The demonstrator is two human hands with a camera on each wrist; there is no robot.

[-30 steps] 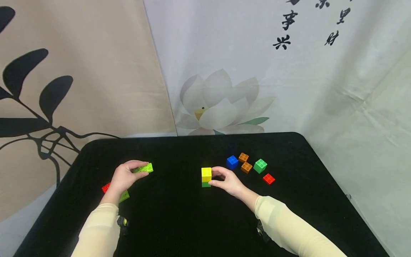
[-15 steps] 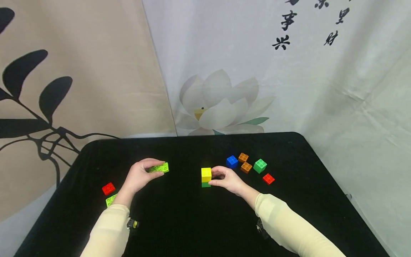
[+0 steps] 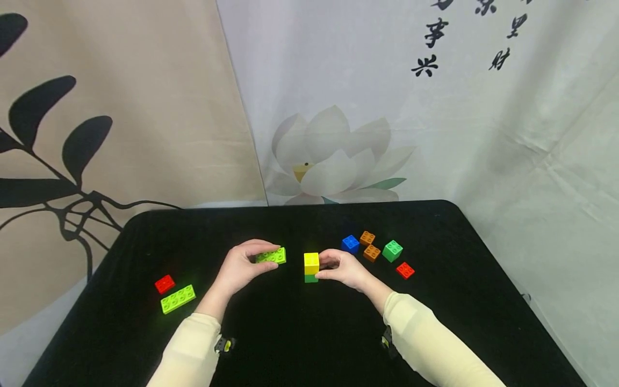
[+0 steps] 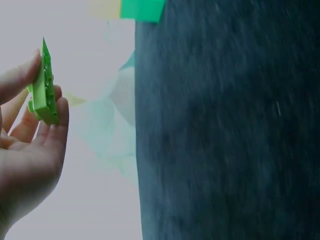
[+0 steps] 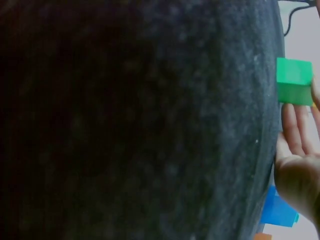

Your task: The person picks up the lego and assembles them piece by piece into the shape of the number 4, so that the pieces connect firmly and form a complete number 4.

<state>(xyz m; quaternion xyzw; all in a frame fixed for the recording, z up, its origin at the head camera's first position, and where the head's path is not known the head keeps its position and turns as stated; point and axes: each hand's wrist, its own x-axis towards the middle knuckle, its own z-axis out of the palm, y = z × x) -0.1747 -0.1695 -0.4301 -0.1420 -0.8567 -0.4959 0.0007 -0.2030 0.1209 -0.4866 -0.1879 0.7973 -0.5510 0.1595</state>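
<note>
In the head view my left hand [image 3: 244,264] pinches a lime green brick [image 3: 273,256] between thumb and fingers, its studs facing up. The left wrist view shows that brick [image 4: 45,95] from the side, held by the fingertips. A short distance to its right, my right hand [image 3: 344,270] grips a stack of a yellow block [image 3: 311,263] over a green block [image 3: 311,279]. The green block [image 5: 294,81] shows in the right wrist view, with fingers of the right hand [image 5: 300,160] around it. A gap separates brick and stack.
On the black table [image 3: 290,333] at left lie a red brick [image 3: 165,284] and a long lime brick [image 3: 178,299]. Right of the stack are a blue block [image 3: 350,244], two orange bricks [image 3: 371,253], a green block [image 3: 392,250] and a red brick [image 3: 405,270].
My left hand has moved right with the lime brick, closer to the stack, uncovering the long lime brick at left. My right hand and the stack have barely moved.
</note>
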